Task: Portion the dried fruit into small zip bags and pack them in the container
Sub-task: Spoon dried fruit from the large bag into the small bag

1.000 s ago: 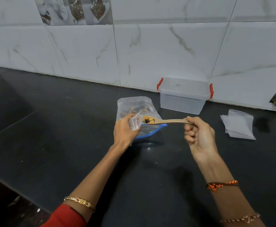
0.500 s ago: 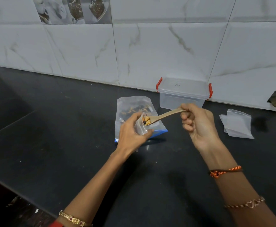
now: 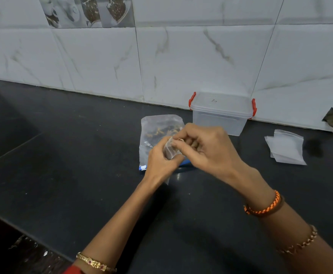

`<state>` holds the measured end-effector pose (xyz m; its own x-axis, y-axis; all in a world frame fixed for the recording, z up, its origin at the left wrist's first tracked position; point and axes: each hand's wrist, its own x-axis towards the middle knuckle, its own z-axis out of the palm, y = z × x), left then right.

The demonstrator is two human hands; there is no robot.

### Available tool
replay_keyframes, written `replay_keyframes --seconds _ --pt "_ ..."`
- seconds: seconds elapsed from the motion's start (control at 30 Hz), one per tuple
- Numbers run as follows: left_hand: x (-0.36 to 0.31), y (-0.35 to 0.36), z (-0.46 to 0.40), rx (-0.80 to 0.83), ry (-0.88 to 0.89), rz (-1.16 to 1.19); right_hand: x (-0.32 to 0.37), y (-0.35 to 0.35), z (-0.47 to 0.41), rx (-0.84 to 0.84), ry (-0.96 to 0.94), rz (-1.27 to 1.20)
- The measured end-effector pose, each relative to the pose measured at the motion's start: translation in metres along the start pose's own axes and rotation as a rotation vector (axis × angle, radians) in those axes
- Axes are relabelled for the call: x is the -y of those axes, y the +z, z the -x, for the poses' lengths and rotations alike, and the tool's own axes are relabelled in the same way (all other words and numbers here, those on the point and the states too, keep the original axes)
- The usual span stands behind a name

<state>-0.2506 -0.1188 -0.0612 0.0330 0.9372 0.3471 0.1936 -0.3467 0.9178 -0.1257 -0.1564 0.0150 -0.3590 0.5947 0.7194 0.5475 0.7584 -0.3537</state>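
Note:
My left hand (image 3: 159, 163) pinches a small clear zip bag (image 3: 169, 150) upright above the black counter. My right hand (image 3: 207, 149) is curled over the bag's mouth, fingers closed round a wooden spoon whose pale tip (image 3: 180, 139) just shows at the opening; the rest of the spoon is hidden. Behind both hands lies the large clear bag of dried fruit (image 3: 157, 129) with a blue zip edge, flat on the counter. The clear plastic container (image 3: 221, 117) with red clips and its lid on stands against the wall, behind my right hand.
A small stack of empty zip bags (image 3: 286, 148) lies on the black counter (image 3: 82, 155) at the right. A white marble-tiled wall runs along the back. The counter's front edge drops off at the lower left.
My right hand has swung the spoon from level to steeply tipped and moved left, onto the mouth of the small bag. The fruit on the spoon is no longer visible. My left hand stays on the bag.

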Motion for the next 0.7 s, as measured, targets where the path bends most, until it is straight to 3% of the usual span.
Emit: replay_keyframes --seconds 0.17,0.33,0.43,0.6,0.7 --pt "-0.001 -0.006 -0.001 0.025 0.05 0.027 -0.003 -0.016 -0.01 0.081 -0.334 0.249" --pt "-0.006 -0.011 0.001 0.019 0.089 0.078 -0.005 -0.034 -0.014 -0.002 -0.326 0.128" --pt "-0.001 -0.016 0.001 -0.049 0.103 0.046 -0.01 -0.033 0.001 -0.169 -0.002 -0.215" --pt "0.014 -0.03 -0.001 -0.161 0.182 -0.249 -0.042 -0.008 0.035 -0.594 1.019 -0.885" --pt "0.019 -0.038 -0.008 -0.083 0.137 -0.479 -0.053 0.006 0.056 -0.702 1.347 -1.176"
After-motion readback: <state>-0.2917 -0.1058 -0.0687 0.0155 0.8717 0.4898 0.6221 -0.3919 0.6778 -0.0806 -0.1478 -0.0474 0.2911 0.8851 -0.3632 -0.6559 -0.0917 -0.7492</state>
